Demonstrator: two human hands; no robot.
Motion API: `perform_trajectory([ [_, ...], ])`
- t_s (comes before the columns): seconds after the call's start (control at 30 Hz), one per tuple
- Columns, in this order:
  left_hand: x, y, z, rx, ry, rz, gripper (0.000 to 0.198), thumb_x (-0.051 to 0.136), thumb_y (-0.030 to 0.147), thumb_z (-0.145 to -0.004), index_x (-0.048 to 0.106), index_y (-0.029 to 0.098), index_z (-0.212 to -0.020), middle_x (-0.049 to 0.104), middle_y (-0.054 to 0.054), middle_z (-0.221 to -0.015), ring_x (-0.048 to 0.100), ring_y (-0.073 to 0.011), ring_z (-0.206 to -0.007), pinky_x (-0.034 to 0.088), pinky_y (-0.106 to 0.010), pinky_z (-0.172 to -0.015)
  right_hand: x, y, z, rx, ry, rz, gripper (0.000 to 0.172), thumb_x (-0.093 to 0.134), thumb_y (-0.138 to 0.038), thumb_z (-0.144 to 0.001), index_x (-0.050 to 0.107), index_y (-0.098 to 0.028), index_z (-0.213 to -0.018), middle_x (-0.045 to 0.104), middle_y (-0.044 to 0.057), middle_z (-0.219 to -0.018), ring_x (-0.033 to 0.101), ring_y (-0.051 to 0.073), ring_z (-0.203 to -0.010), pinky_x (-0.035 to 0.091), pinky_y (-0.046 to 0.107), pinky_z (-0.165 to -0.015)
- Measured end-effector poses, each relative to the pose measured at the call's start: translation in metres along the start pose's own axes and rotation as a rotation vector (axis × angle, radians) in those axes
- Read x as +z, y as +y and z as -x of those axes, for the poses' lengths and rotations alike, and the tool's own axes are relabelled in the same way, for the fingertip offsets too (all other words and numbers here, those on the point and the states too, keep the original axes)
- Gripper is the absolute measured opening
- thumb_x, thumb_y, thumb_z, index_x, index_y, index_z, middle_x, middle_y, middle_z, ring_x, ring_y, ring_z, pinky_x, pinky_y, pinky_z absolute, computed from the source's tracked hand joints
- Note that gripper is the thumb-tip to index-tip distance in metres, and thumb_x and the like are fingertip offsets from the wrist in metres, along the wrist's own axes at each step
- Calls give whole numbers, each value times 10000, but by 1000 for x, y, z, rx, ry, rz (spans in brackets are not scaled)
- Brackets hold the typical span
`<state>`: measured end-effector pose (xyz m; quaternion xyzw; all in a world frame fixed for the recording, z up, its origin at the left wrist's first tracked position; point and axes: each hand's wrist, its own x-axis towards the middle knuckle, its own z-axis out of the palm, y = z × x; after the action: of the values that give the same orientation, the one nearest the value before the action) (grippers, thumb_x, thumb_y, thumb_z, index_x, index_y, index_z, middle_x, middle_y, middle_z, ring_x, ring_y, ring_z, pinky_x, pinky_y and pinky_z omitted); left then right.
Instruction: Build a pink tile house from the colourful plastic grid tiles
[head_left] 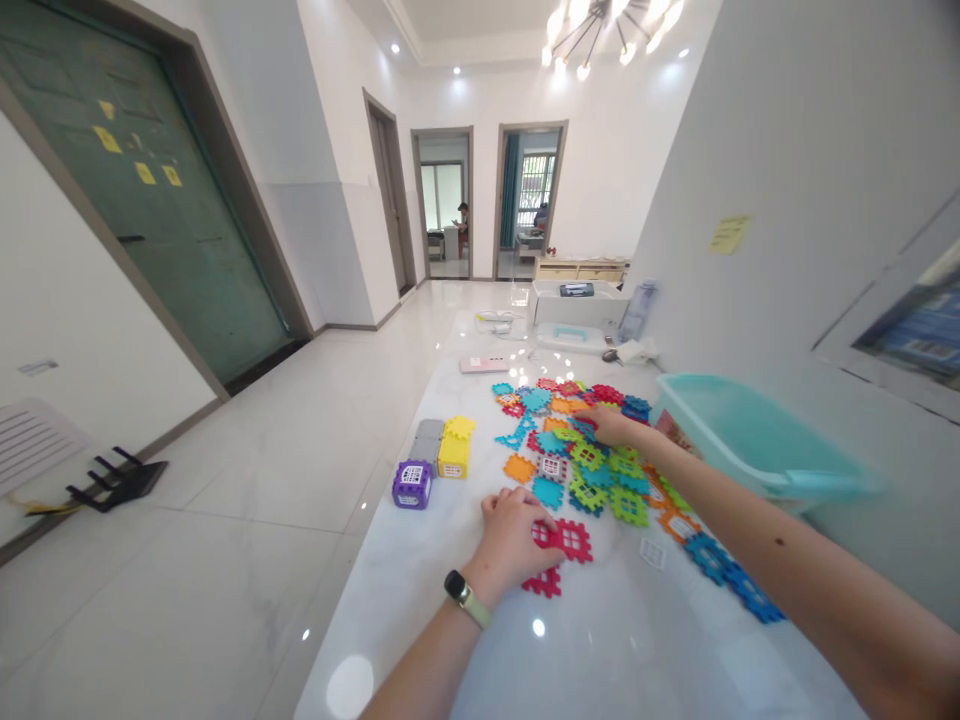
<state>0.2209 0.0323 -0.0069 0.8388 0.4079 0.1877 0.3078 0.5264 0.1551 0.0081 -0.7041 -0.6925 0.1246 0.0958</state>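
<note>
Along the white marble table [450, 620], bright interlocking plastic lattice tiles [570, 450] lie heaped mid-surface. The left hand [510, 535], fingers nearly flat, rests on red tiles [568, 541]; any grip cannot be told. The right hand [606, 426], slightly curled, touches the heap's far side, its hold unclear. Just beside the table sits a turquoise plastic tub [757, 440], contents indistinct.
</note>
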Motion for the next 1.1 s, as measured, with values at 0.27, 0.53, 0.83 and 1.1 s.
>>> perform_trajectory([
  [0.27,-16,-13,5,98,-190,-63,725,857,591,-488,669,380,-1156,478,-47,-1341,411,-352,-1251,280,-515,-1069,-13,3,28,-8,167,-42,405,593,-52,-668,694,-142,-1050,724,106,-1061,664,260,-980,496,305,-866],
  [0.53,-17,-9,6,103,-206,-124,855,891,567,-440,599,373,-1220,436,-48,-1343,377,-352,-1253,274,-497,-1060,2,6,107,15,418,-153,287,449,-218,-900,631,-173,-1117,681,111,-1075,641,254,-1002,489,390,-930],
  [0.83,-13,-9,5,98,-187,-163,830,873,575,-499,584,379,-1251,446,-34,-1339,384,-341,-1240,270,-466,-1066,27,-23,180,112,262,-1053,489,647,-473,-824,569,-235,-1244,654,34,-894,665,198,-802,581,359,-746],
  [1.1,-10,10,3,106,-10,-148,640,828,536,-634,622,289,-1187,503,-66,-1307,419,-334,-1245,294,-475,-1054,35,-63,194,14,116,-1087,466,689,-414,-791,565,-228,-1200,631,26,-955,633,156,-713,564,326,-668],
])
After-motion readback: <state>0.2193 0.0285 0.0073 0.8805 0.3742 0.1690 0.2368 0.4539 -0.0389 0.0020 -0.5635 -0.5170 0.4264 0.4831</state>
